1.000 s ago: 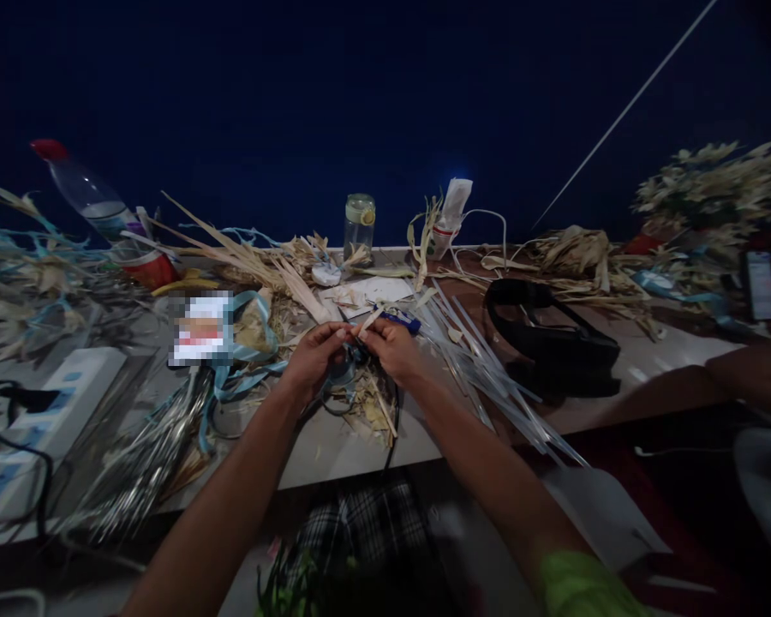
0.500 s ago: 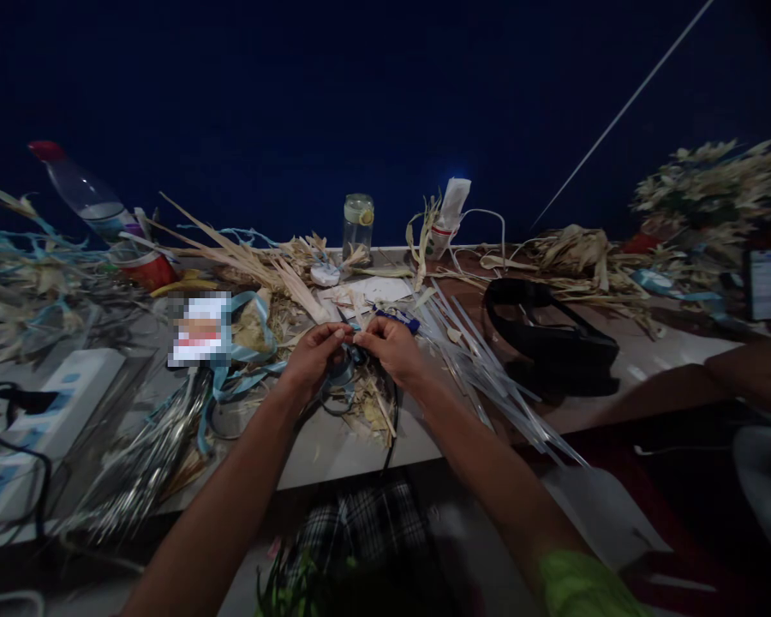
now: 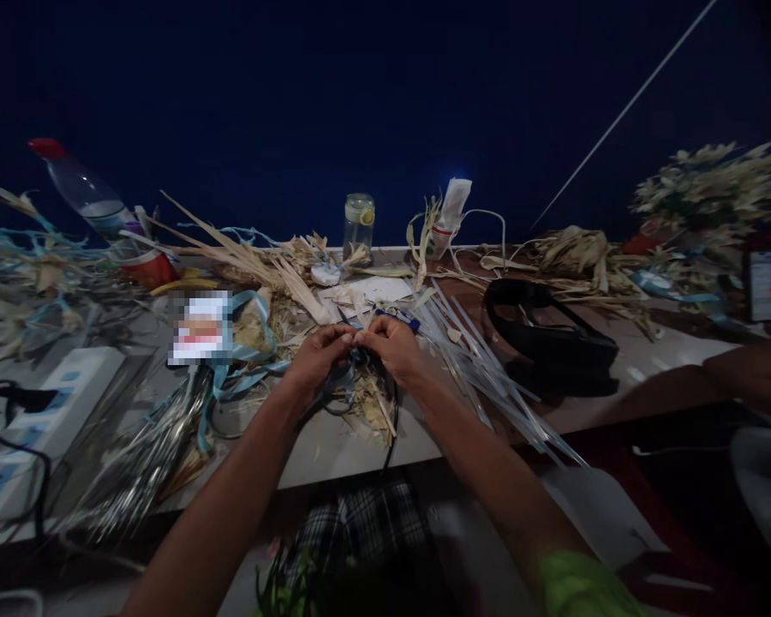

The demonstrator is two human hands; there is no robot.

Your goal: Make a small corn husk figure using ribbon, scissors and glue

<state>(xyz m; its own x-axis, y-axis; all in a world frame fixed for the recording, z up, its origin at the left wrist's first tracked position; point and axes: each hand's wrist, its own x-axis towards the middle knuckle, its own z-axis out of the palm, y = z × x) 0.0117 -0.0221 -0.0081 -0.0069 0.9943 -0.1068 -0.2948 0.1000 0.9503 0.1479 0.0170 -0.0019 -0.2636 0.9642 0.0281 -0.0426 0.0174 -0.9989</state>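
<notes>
My left hand (image 3: 321,353) and my right hand (image 3: 395,350) meet over the middle of the table, fingertips pinched and touching. Whatever lies between the fingertips is too small and dark to make out. Just beyond them, a pale dry husk strip (image 3: 358,302) stands above the fingers; I cannot tell whether it is held. Below the hands lie husk scraps (image 3: 373,413) and a roll of light blue ribbon (image 3: 339,398). A dark blue object (image 3: 398,320) is close behind my right hand. More light blue ribbon (image 3: 250,377) trails to the left of my left hand.
Clear plastic sticks (image 3: 481,368) and a black headset-like strap (image 3: 552,338) lie on the right. A jar (image 3: 358,224) and dry husks (image 3: 295,287) are at the back. Wire stems (image 3: 160,454) and a power strip (image 3: 51,428) are left. Another person's arm (image 3: 751,373) is far right.
My left fingertips have shifted slightly right and closed up against my right fingertips. Everything else looks the same.
</notes>
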